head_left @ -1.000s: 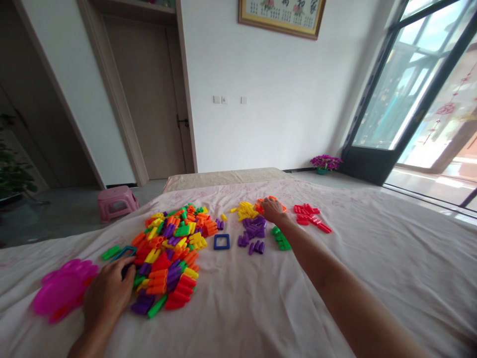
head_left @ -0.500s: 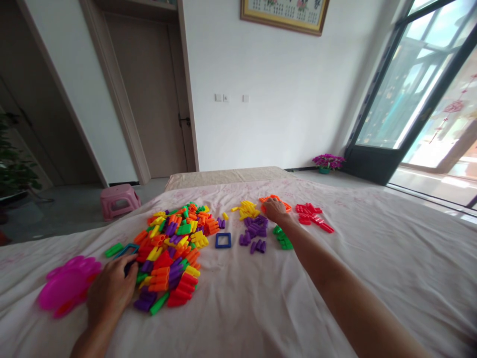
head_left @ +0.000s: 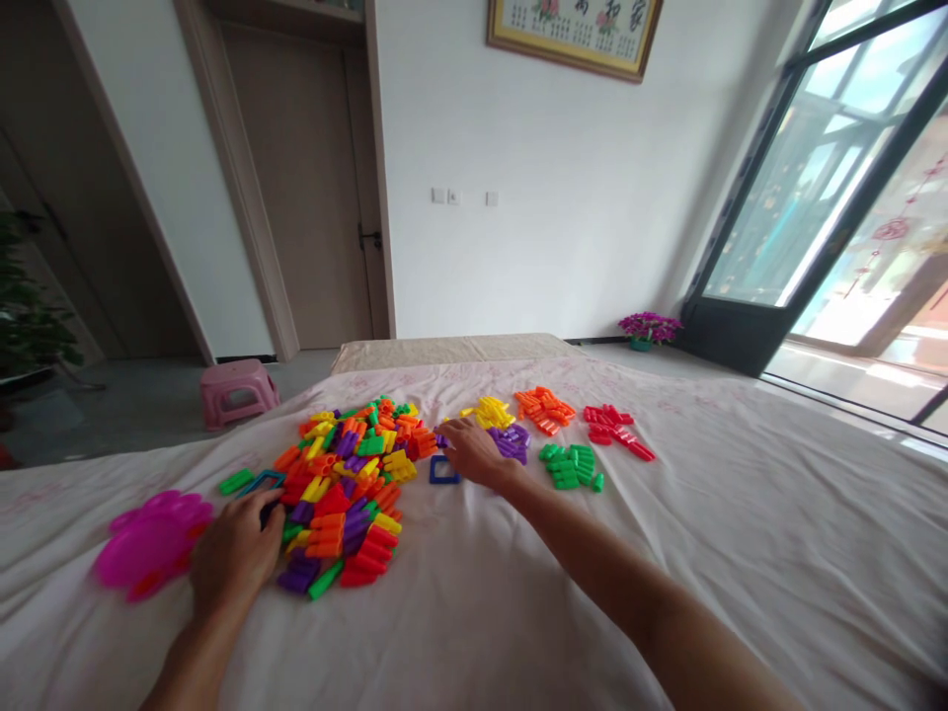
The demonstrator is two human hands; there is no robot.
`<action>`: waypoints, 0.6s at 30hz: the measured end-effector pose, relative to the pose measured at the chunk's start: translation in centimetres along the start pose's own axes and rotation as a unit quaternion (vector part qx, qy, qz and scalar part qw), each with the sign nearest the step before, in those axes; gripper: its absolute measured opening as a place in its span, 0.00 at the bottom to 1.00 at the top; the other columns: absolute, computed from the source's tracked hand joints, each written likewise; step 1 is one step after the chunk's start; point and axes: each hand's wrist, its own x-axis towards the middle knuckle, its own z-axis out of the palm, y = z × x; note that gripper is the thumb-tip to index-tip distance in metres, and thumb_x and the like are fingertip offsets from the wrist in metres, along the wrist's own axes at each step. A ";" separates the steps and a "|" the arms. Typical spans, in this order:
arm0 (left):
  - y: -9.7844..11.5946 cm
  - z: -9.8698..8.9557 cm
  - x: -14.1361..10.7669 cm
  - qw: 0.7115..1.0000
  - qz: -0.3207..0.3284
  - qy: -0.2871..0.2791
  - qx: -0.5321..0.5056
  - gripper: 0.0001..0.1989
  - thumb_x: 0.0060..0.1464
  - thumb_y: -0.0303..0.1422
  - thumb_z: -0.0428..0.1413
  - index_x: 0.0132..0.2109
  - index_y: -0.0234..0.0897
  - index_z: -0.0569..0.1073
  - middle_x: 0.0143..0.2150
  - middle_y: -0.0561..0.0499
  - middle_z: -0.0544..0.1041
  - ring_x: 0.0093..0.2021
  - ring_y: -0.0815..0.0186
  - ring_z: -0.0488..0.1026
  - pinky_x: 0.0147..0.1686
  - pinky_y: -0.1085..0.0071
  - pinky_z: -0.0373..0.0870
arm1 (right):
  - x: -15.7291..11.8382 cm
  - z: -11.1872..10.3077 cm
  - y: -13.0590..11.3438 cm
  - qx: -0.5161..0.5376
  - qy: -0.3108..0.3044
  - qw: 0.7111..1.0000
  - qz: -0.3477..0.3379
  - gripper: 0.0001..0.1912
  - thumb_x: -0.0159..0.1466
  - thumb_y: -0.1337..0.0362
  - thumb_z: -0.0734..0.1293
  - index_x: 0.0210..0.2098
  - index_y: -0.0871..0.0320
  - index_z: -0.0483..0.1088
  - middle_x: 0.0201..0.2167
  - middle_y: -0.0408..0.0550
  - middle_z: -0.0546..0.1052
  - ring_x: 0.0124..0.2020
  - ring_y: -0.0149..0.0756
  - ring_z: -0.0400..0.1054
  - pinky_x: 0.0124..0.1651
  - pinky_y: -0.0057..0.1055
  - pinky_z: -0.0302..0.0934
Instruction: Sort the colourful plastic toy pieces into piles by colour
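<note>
A large pile of mixed coloured plastic blocks (head_left: 348,494) lies left of centre on the cloth. My left hand (head_left: 241,543) rests at its left edge, fingers curled near a teal frame (head_left: 263,481); what they hold, if anything, is hidden. My right hand (head_left: 470,449) hovers between the pile and the purple blocks (head_left: 513,444), over a blue square frame (head_left: 442,471), its fingers stretched towards the pile. Sorted groups lie to the right: yellow blocks (head_left: 490,412), orange blocks (head_left: 546,409), green blocks (head_left: 570,466) and red blocks (head_left: 617,431).
A pink paw-shaped tray (head_left: 144,543) lies at the left beside a green block (head_left: 236,482). The cloth (head_left: 533,602) covers the wide surface. A pink stool (head_left: 238,390) stands on the floor beyond the left edge, and a potted flower (head_left: 649,329) stands by the glass door.
My right hand has moved left from the orange blocks towards the mixed pile, uncovering the orange and green groups. My left hand stays by the pile. The view has shifted slightly.
</note>
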 end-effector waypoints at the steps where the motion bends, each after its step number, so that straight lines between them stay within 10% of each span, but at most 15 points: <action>1: 0.0 0.0 0.0 1.000 0.001 0.002 0.002 0.22 0.62 0.41 0.43 0.52 0.39 0.76 0.55 0.42 0.77 0.52 0.53 0.74 0.48 0.60 0.68 | 0.2 0.8 -0.8 0.003 0.002 1.000 -0.002 0.22 0.65 0.67 0.66 0.58 0.53 0.70 0.58 0.50 0.73 0.59 0.42 0.64 0.60 0.35 0.57; 7: 0.1 -0.3 -0.1 1.000 -0.003 -0.001 0.003 0.22 0.62 0.41 0.43 0.52 0.39 0.77 0.54 0.44 0.78 0.51 0.55 0.74 0.48 0.62 0.68 | 1.3 4.0 -2.9 -0.001 0.024 1.000 0.014 0.16 0.69 0.67 0.63 0.55 0.54 0.70 0.53 0.51 0.75 0.55 0.40 0.65 0.59 0.34 0.56; 18: 0.1 -0.2 0.0 1.000 0.001 -0.003 0.007 0.23 0.61 0.41 0.43 0.52 0.38 0.77 0.54 0.42 0.77 0.52 0.52 0.74 0.49 0.59 0.69 | -0.2 3.7 -2.9 0.046 0.063 0.996 0.040 0.07 0.67 0.63 0.66 0.45 0.55 0.72 0.42 0.47 0.78 0.46 0.38 0.69 0.52 0.30 0.58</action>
